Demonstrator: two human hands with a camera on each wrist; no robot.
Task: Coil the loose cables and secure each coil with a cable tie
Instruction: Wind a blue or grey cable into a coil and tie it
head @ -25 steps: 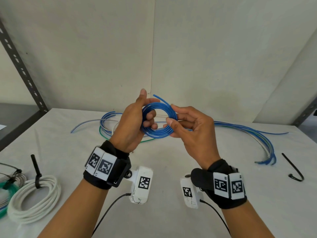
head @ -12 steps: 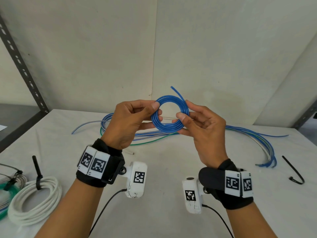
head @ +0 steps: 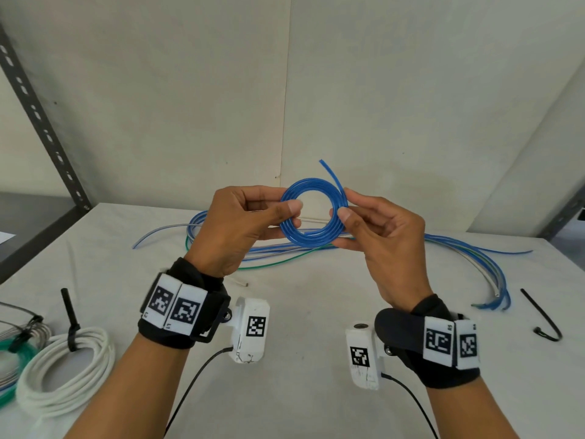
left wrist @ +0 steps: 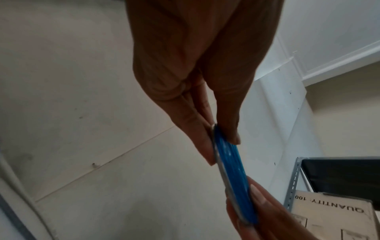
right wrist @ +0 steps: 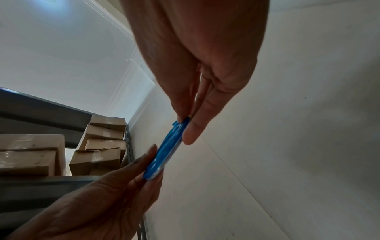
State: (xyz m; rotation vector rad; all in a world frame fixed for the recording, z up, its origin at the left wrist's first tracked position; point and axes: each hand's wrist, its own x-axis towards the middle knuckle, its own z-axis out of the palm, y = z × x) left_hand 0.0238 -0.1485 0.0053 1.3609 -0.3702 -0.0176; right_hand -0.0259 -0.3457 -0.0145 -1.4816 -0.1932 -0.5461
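A small blue cable coil [head: 313, 213] is being held up in the air above the white table [head: 304, 312], between both hands. One short end of the blue cable is sticking up from the top right of the ring. The left hand [head: 235, 226] is pinching the left side of the coil, with the thumb on the near side and the fingers behind it. The right hand [head: 380, 239] is pinching the right side the same way, thumb in front and fingers behind. In the left wrist view the coil [left wrist: 232, 164] is showing edge-on, squeezed flat between thumb and fingers, and it is looking the same in the right wrist view [right wrist: 164, 151]. Behind the hands, loose cables [head: 459, 255] in blue, green and white are lying across the table. A black cable tie [head: 541, 315] is lying by itself on the right. On the left, a white cable coil [head: 63, 372] is sitting with a black tie [head: 71, 321] around it, and beside it a green and grey coil [head: 12, 346] is peeking in at the edge.
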